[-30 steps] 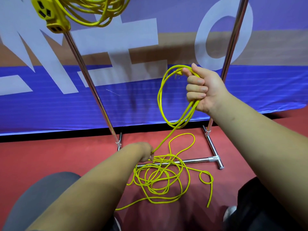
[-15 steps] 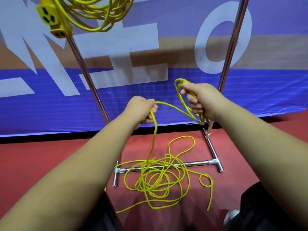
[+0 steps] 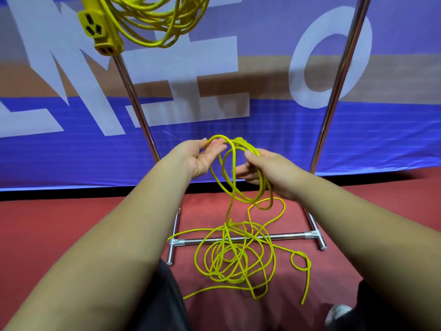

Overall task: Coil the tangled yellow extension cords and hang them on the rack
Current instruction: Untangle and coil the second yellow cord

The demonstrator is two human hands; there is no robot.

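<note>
Loops of a yellow cord hang in the air between both hands, in front of the metal rack. The left hand is turned palm up. Its thumb and forefinger pinch one strand at the top of the loops, while its other fingers lie nearly straight and slightly spread. The right hand is just beside it. The right thumb presses down over several gathered strands and the fingers curl underneath, so the bundle is clamped in that grip.

From the hands the cord drops straight down to a loose tangle on the red floor. The tangle lies across the rack's low crossbar, between its two feet. One free end trails off to the right, near a pale shoe.

A second cord, already coiled, hangs high on the rack near the left pole. Its yellow outlet block dangles against that pole. Behind the rack stands a blue banner with large white letters. Dark trouser legs show at the bottom of the view.
</note>
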